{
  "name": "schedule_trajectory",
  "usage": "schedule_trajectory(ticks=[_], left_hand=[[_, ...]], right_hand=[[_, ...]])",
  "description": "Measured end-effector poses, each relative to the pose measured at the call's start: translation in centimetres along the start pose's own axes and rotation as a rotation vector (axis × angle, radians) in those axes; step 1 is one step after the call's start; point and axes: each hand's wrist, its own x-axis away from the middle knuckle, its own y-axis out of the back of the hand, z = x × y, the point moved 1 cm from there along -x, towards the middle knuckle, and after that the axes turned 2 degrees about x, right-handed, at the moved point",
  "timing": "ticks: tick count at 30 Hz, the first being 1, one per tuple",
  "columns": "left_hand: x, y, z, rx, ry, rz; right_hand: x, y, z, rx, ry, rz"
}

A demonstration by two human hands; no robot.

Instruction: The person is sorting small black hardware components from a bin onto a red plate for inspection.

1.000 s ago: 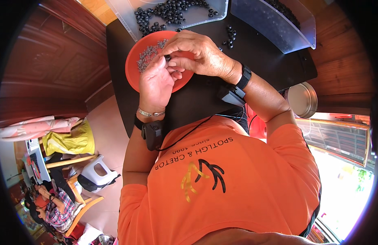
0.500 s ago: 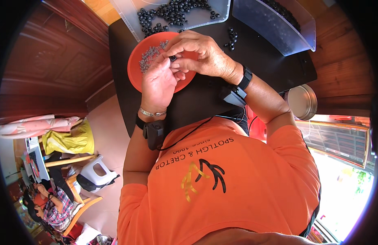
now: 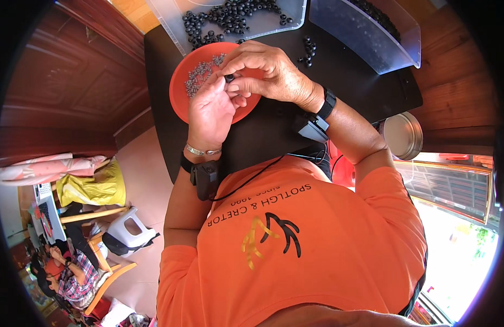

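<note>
Over an orange-red round dish point(image 3: 178, 98), my two hands meet around a small black round piece point(image 3: 229, 78), bead-like in shape. My left hand point(image 3: 211, 109), palm up, holds it at the fingertips. From the right, my right hand point(image 3: 276, 71) closes its thumb and fingers against the same piece; whether a smaller part sits in that pinch is hidden. Many small grey pointed pieces point(image 3: 200, 76) lie in the dish, partly covered by my hands.
Behind the dish, a clear plastic bin point(image 3: 178, 32) holds many black round pieces. A second translucent bin point(image 3: 366, 41) stands at the far right, with a few loose black pieces point(image 3: 308, 52) between them on the dark table point(image 3: 339, 76). Another person point(image 3: 77, 278) sits at lower left.
The black piece has turned slightly between my fingertips. Both hands stay in nearly the same place over the dish.
</note>
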Motion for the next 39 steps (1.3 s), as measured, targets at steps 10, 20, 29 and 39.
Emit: schedule_trajectory(ticks=[10, 20, 29, 39], left_hand=[[-0.1, 0.4, 0.0, -0.014, 0.003, 0.021], [0.1, 0.6, 0.0, 0.010, -0.010, -0.001], [-0.1, 0.2, -0.2, -0.037, -0.051, -0.010], [0.0, 2.3, -2.5, 0.024, -0.233, -0.203]], right_hand=[[0.0, -0.1, -0.1, -0.035, 0.004, 0.028], [0.0, 0.1, -0.1, -0.031, -0.033, 0.029], [0.2, 0.1, -1.2, -0.071, -0.021, 0.053], [-0.7, 3.2, -1.3, 0.410, -0.026, -0.139]])
